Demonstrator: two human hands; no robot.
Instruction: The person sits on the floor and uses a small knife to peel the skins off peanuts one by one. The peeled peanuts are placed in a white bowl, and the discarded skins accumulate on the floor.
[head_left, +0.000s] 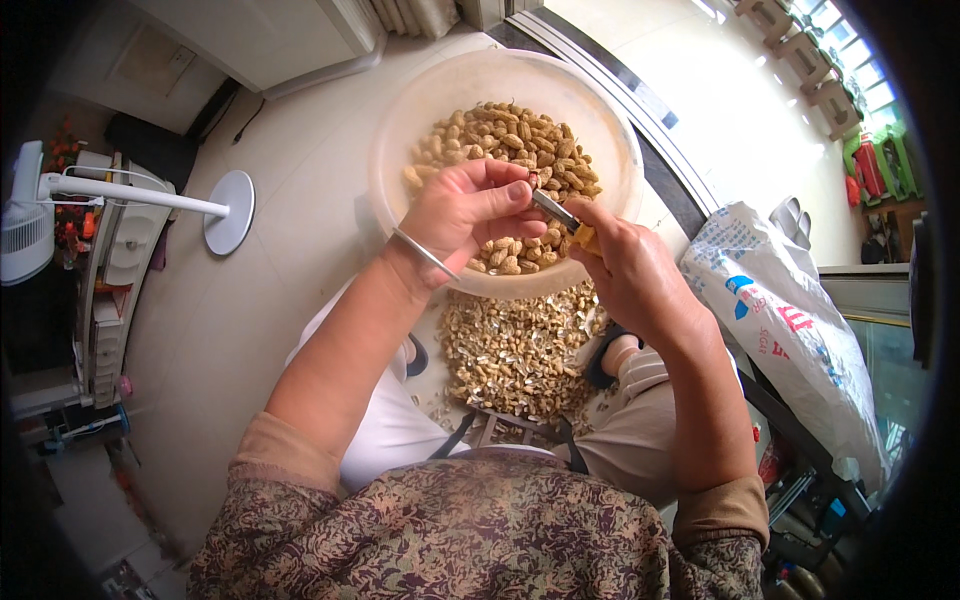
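Note:
My left hand (469, 206), with a bangle at the wrist, pinches a small reddish peanut (533, 179) between thumb and fingers. In my right hand (634, 262) is a pair of pliers (555, 208) with yellow handles, its metal jaws pointing at the peanut. The jaw tips are at or against the peanut; whether they grip it I cannot tell. Both hands are above a wide plastic basin (390, 142). Inside it lies a heap of unshelled peanuts (517, 139), partly hidden by my hands.
Broken peanut shells (517, 352) cover the floor between my feet. A white woven sack (780, 322) bearing print slumps at the right. To the left stands a white fan (135, 191) on a round base. A sliding-door track (615, 101) runs past the basin; slippers (791, 221) lie beyond.

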